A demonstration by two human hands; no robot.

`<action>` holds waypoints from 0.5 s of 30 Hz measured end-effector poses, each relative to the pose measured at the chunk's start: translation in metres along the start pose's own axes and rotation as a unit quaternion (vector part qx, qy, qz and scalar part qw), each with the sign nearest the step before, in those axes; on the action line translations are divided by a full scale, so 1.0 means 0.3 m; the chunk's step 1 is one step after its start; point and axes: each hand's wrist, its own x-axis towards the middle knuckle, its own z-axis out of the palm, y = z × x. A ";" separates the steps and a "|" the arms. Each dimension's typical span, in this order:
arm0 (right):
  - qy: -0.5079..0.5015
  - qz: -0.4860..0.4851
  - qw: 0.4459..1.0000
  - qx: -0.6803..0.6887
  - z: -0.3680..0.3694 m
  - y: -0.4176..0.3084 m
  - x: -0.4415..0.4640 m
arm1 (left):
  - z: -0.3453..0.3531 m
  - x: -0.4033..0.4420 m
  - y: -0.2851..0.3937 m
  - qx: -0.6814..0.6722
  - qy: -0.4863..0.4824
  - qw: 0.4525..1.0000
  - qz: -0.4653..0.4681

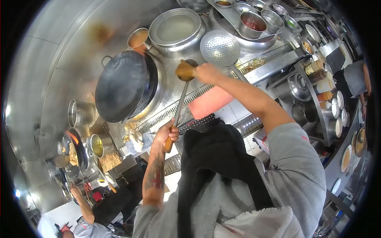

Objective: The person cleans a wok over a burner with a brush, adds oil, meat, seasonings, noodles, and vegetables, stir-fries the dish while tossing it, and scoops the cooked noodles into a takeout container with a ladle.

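My left hand (164, 134) is closed round the wooden-ended handle of a ladle (183, 95), which points up and away from me. At its far end is the dark ladle bowl, partly covered by a short tan brush (185, 71). My right hand (207, 74) grips this brush, its bristles spread over the bowl. Left of the ladle, a large black wok (121, 85) is tilted up on a burner ring. A perforated skimmer (220, 49) lies beyond my right hand, its handle passing behind my forearm.
Behind stands a big metal pot of cloudy liquid (176, 27), beside a small pan (139, 39). Metal sauce containers (253, 24) sit back right. A slotted drain (198, 92) edges the stove. Shelves with bottles (323, 85) stand right. Another person's arm (84, 204) shows lower left.
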 end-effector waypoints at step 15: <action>-0.022 0.017 0.998 -0.052 -0.088 0.082 -0.134 | 0.046 -0.094 0.083 0.172 0.065 0.982 0.035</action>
